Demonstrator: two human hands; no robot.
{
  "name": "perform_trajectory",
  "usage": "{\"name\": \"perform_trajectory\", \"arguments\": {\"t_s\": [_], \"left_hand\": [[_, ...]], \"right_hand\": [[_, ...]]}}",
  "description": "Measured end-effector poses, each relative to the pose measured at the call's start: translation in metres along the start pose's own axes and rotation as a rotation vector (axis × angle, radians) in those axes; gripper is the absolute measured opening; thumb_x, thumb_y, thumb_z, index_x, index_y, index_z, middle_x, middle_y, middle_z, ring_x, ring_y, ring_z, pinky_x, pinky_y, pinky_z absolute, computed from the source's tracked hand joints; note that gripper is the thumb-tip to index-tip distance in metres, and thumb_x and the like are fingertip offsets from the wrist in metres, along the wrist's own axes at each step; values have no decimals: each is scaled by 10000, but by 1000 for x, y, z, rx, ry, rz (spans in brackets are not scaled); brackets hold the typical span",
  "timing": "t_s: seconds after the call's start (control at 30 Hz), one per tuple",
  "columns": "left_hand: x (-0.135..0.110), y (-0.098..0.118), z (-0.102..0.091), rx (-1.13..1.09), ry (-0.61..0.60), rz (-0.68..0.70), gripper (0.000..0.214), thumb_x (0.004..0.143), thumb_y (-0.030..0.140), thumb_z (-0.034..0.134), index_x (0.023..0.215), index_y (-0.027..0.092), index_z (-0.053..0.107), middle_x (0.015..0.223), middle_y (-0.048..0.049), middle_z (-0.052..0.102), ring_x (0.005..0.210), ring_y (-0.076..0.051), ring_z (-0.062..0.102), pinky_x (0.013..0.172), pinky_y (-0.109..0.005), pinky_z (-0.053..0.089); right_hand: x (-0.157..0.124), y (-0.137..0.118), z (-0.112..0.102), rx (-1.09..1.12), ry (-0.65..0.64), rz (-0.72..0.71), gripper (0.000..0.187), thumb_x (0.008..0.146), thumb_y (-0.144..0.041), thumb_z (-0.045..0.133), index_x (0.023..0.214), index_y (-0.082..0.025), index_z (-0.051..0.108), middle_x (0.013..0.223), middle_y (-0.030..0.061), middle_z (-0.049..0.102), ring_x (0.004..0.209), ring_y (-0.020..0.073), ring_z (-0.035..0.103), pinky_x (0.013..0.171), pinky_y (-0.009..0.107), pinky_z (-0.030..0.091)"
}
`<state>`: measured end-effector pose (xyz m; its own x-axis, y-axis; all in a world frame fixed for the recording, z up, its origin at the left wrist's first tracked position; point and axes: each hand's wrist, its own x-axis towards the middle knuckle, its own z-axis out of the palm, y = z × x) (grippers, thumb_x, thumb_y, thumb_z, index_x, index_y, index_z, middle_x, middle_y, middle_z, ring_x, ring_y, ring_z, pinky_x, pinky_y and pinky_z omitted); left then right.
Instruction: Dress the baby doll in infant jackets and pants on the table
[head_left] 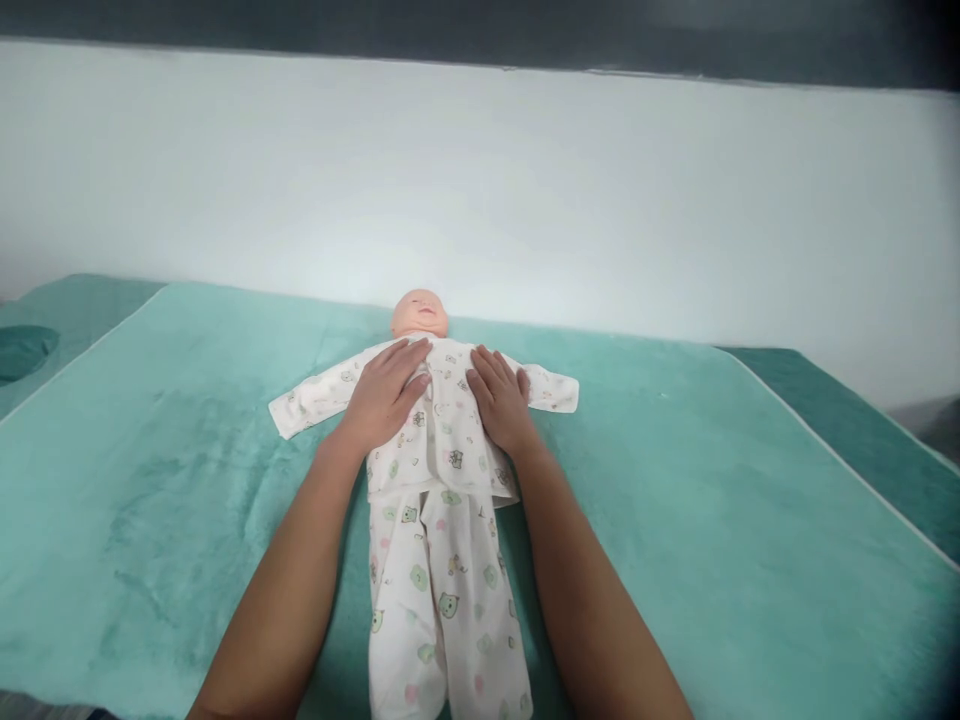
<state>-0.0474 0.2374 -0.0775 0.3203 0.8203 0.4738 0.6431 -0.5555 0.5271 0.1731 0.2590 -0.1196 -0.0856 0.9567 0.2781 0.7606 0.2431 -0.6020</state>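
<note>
A baby doll (420,314) lies on its back, its head toward the wall. It wears a white printed top (442,440) with both long sleeves spread outward, and matching white trousers (457,590) stretch toward me. My left hand (386,392) rests flat on the left side of the top's chest, fingers extended. On the other side of the chest, my right hand (501,396) lies flat near the right sleeve's shoulder, its fingers also straight. Neither hand grips the cloth. The doll's hands and feet do not show.
A teal plush cover (690,510) spreads under the doll. Behind it rises a white wall (480,190) with a dark band along the top. A darker green fabric bundle (26,352) lies at the far left edge.
</note>
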Motion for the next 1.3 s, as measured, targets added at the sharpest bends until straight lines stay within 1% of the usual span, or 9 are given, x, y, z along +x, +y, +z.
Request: {"name": "perform_trajectory", "arguments": {"t_s": [0.17, 0.27, 0.37, 0.47, 0.57, 0.67, 0.77, 1.07, 1.3], "left_hand": [[2, -3, -2, 31, -7, -32, 503, 1047, 449, 324, 1475, 245, 493, 1534, -56, 514, 1477, -262, 371, 1224, -493, 301], [3, -4, -2, 12, -30, -7, 510, 1050, 445, 315, 1507, 267, 454, 1596, -31, 435, 1521, -249, 294, 1251, -481, 245], [4, -4, -2, -12, -44, -46, 514, 1051, 448, 310, 1513, 271, 445, 1576, -36, 463, 1499, -253, 331, 1236, -478, 264], [6, -3, -3, -29, -25, -99, 517, 1045, 465, 323, 1493, 253, 471, 1535, -60, 510, 1459, -262, 381, 1205, -475, 308], [7, -2, -3, -44, -11, -104, 506, 1042, 460, 343, 1477, 244, 484, 1511, -69, 531, 1430, -254, 404, 1195, -463, 319], [8, 0, -3, -71, -1, -119, 497, 1038, 459, 367, 1463, 236, 494, 1493, -74, 541, 1413, -242, 416, 1195, -447, 322], [8, 0, -2, -103, 15, -137, 486, 1037, 460, 381, 1455, 244, 498, 1486, -67, 544, 1403, -227, 423, 1196, -428, 327], [10, 0, 1, -126, 31, -148, 447, 1028, 447, 416, 1420, 270, 537, 1443, -62, 577, 1384, -226, 443, 1189, -433, 340], [9, 0, 0, -127, 28, -125, 439, 1028, 435, 426, 1414, 263, 544, 1462, -52, 565, 1386, -211, 444, 1203, -416, 327]], "right_hand": [[3, 38, -12, -141, 52, -12, 535, 1022, -523, 356, 1498, -304, 460, 1579, 73, 447, 1482, 298, 349, 1207, 675, 121], [0, 70, -28, -189, 18, 55, 541, 1010, -518, 373, 1482, -274, 476, 1534, 103, 499, 1432, 307, 413, 1192, 659, 209], [-6, 86, -40, -204, 13, 150, 524, 996, -511, 389, 1425, -249, 535, 1491, 125, 540, 1401, 331, 448, 1180, 669, 224], [-11, 70, -40, -172, 127, 174, 498, 983, -494, 407, 1375, -234, 569, 1487, 133, 538, 1397, 343, 451, 1184, 706, 143], [-7, 26, -33, 22, 215, -59, 462, 1001, -466, 413, 1365, -236, 580, 1479, 116, 545, 1394, 296, 466, 1221, 600, 203], [6, -22, -23, 277, 117, -266, 381, 1007, -448, 461, 1244, -250, 684, 1368, 84, 639, 1303, 253, 553, 1137, 443, 410], [19, -51, -13, 342, 48, -271, 306, 997, -410, 488, 1093, -293, 754, 1198, 30, 725, 1200, 236, 602, 1100, 432, 444], [27, -42, -5, 221, -64, -189, 378, 1008, -451, 423, 1238, -332, 699, 1446, 22, 556, 1378, 296, 414, 1172, 546, 322], [28, -40, 0, 394, -49, -121, 345, 964, -471, 497, 1228, -327, 666, 1441, 16, 570, 1387, 250, 436, 1205, 509, 290]]}}
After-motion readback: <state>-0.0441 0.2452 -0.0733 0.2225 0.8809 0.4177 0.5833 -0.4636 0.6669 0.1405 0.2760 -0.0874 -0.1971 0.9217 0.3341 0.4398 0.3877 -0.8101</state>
